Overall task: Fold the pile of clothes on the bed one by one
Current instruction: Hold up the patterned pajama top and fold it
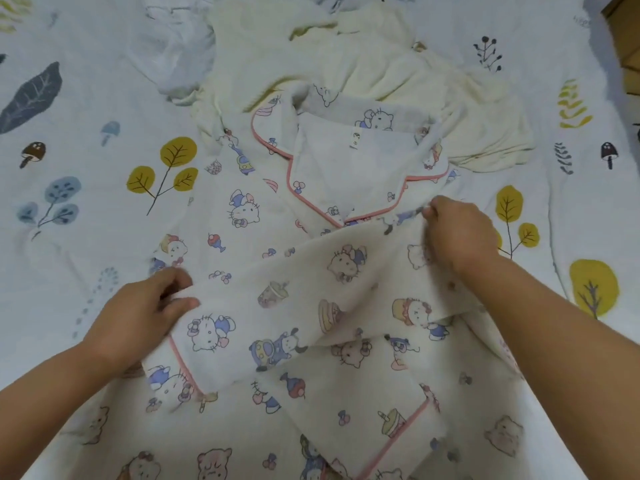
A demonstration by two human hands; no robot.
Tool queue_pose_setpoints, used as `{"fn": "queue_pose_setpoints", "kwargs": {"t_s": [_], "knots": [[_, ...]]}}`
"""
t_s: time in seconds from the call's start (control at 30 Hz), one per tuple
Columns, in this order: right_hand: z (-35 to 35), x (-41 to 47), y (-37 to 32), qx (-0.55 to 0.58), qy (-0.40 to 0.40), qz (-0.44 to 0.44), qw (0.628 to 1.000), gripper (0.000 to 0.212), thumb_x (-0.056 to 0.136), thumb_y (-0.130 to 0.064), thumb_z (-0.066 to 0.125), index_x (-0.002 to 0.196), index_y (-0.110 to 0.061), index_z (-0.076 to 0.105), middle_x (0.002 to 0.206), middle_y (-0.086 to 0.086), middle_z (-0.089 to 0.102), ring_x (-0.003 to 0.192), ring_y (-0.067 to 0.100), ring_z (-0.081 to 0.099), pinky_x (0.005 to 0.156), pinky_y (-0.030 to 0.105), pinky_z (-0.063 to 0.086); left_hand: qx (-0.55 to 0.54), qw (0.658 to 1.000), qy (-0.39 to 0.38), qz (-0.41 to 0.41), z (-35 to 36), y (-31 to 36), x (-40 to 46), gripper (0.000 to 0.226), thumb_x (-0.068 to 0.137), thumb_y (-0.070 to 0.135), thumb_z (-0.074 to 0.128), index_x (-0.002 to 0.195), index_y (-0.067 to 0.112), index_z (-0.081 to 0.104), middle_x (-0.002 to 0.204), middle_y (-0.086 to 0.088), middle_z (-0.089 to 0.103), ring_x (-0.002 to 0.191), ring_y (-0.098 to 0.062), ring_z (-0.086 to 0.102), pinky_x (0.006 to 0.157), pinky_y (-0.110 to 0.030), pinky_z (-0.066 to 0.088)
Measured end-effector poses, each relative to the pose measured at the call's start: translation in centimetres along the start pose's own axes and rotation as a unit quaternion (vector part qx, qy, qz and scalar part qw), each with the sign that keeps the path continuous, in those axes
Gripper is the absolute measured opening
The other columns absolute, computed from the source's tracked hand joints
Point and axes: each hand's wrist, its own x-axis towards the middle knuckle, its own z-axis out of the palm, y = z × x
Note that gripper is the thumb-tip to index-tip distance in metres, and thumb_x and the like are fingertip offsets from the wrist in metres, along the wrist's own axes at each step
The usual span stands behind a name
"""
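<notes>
Your pajama top [270, 237] lies spread on the bed [69, 168], collar away from you, cartoon print and pink piping showing. A sleeve [311, 289] is laid across its front from right shoulder toward lower left. Your left hand [138, 317] pinches the sleeve's cuff end between thumb and fingers. Your right hand [457, 233] grips the cloth at the shoulder, just below the collar [346, 161]. Beyond the collar sits a cream garment [398, 64], crumpled, touching the top. A white garment [169, 50] lies left of it.
</notes>
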Motion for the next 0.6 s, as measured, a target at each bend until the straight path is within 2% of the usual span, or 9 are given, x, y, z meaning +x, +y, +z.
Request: {"fn": "queue_pose_setpoints", "kwargs": {"t_s": [0.03,0.1,0.17,0.27,0.3,0.37,0.47,0.53,0.6], "knots": [[-0.2,0.9,-0.3,0.014,0.015,0.021,1.0,0.024,0.1,-0.02,0.035,0.099,-0.005,0.053,0.094,0.02,0.06,0.075,0.027,0.048,0.062,0.032,0.031,0.026,0.999,0.034,0.0,-0.1,0.2,0.1,0.013,0.083,0.021,0.067,0.093,0.019,0.059,0.087,-0.004,0.068,0.083,-0.03,0.063,0.062,-0.029,0.04],[-0.3,2.1,-0.8,0.043,0.052,0.055,0.996,0.023,0.096,-0.011,0.038,0.115,-0.004,0.048,0.104,0.022,0.059,0.086,0.031,0.051,0.066,0.034,0.033,0.091,0.99,0.11,0.016,0.0,0.9,0.4,0.023,0.083,0.013,0.066,0.105,0.006,0.062,0.099,-0.015,0.067,0.091,-0.04,0.061,0.071,-0.039,0.047],[-0.1,1.8,-1.9,0.037,0.1,0.083,0.991,0.04,0.092,-0.008,0.042,0.132,-0.007,0.039,0.117,0.021,0.054,0.106,0.035,0.049,0.081,0.041,0.035,0.129,0.975,0.164,0.076,0.4,2.1,0.5,0.041,0.079,0.009,0.069,0.116,-0.002,0.056,0.11,-0.026,0.058,0.098,-0.047,0.054,0.079,-0.052,0.047],[1.1,-1.6,-5.0,0.05,0.172,0.075,0.981,0.057,0.089,-0.023,0.049,0.142,-0.014,0.031,0.138,0.018,0.04,0.127,0.033,0.035,0.1,0.049,0.027,0.156,0.956,0.173,0.181,2.1,4.0,-0.4,0.056,0.085,0.031,0.055,0.131,0.002,0.046,0.133,-0.029,0.044,0.119,-0.044,0.043,0.09,-0.056,0.038],[2.1,-3.3,-6.1,0.056,0.159,0.039,0.985,0.062,0.09,-0.032,0.048,0.145,-0.015,0.025,0.145,0.019,0.031,0.134,0.032,0.028,0.105,0.053,0.021,0.17,0.954,0.143,0.2,3.0,4.4,-0.7,0.058,0.088,0.037,0.045,0.137,0.006,0.041,0.141,-0.026,0.038,0.128,-0.042,0.037,0.097,-0.058,0.033],[4.4,-6.4,-7.4,0.033,0.067,-0.048,0.996,0.073,0.091,-0.048,0.036,0.15,-0.019,0.004,0.154,0.019,0.009,0.143,0.03,0.007,0.109,0.059,0.005,0.209,0.954,0.059,0.207,4.4,4.7,-0.9,0.061,0.093,0.048,0.025,0.145,0.016,0.029,0.151,-0.017,0.025,0.139,-0.038,0.022,0.108,-0.057,0.019],[7.7,-8.5,-5.6,-0.03,-0.069,-0.102,0.992,0.073,0.087,-0.064,0.009,0.137,-0.028,-0.03,0.155,0.008,-0.022,0.142,0.022,-0.021,0.11,0.055,-0.012,0.258,0.951,-0.031,0.166,5.1,3.1,-0.3,0.073,0.085,0.065,-0.01,0.146,0.027,0.007,0.155,-0.006,0.003,0.143,-0.032,0.0,0.113,-0.049,0.003],[8.2,-8.2,-3.9,-0.04,-0.092,-0.098,0.99,0.072,0.08,-0.067,-0.005,0.135,-0.031,-0.032,0.153,0.002,-0.026,0.14,0.017,-0.026,0.112,0.047,-0.015,0.262,0.952,-0.041,0.151,5.1,2.1,0.3,0.081,0.074,0.071,-0.023,0.142,0.031,-0.007,0.152,-0.002,-0.014,0.143,-0.03,-0.01,0.114,-0.044,-0.005],[7.7,-8.0,-3.4,-0.043,-0.098,-0.102,0.989,0.073,0.078,-0.067,-0.007,0.139,-0.031,-0.026,0.154,-0.002,-0.023,0.141,0.016,-0.021,0.112,0.043,-0.014,0.273,0.951,-0.049,0.138,4.9,2.0,0.5,0.082,0.067,0.072,-0.03,0.139,0.034,-0.018,0.148,-0.002,-0.025,0.143,-0.029,-0.013,0.115,-0.042,-0.007]]}}
